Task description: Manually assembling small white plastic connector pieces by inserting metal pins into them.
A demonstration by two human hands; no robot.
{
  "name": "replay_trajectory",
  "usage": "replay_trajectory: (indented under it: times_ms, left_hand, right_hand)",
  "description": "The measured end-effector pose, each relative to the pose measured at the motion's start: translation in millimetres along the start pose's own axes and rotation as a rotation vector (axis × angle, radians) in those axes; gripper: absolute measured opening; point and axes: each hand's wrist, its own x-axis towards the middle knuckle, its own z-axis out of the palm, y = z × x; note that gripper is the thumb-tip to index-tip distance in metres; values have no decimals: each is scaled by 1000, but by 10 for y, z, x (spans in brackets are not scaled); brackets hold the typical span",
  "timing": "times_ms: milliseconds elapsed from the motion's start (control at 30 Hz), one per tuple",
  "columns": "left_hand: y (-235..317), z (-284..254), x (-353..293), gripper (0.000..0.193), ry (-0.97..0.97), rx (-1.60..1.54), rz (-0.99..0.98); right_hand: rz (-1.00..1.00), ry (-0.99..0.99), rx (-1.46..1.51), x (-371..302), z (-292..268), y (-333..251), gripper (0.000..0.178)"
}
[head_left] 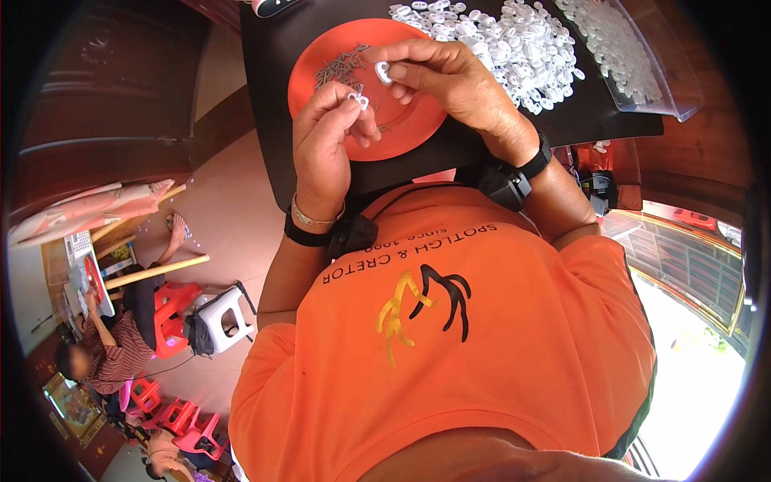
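Note:
Over an orange-red plate (426, 132) on the dark table, my left hand (325, 132) pinches a small white plastic piece with two holes (358, 100). A thin grey metal bit, spring- or screw-like, stands against that piece; whether it is fixed there I cannot tell. Close by on the right, my right hand (450, 76) grips a small white oval plastic piece (383, 73) between thumb and fingers. The two pieces are apart. Behind my hands, a heap of small grey metal pieces (339, 68) lies in the plate, partly covered by my fingers.
A large pile of white oval pieces (522, 56) spreads right of the plate. Beyond it stands a clear plastic bin (634, 64) filled with whitish parts. At far left, another person (120, 341) sits by red stools (173, 317) and a white stool (221, 321).

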Motion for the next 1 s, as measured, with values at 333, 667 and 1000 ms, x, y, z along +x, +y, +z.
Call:
replay_trajectory:
  times_ms: [333,667,1000]
  left_hand:
    - [52,55,1,15,28,146,-93]
    - [30,53,4,16,51,151,-102]
    - [36,79,-18,17,28,174,-77]
  right_hand:
    - [85,-40,152,10,-13,-45,18]
    - [57,-50,124,4,4,-74,18]
    - [-12,-45,-3,-48,67,-114,16]
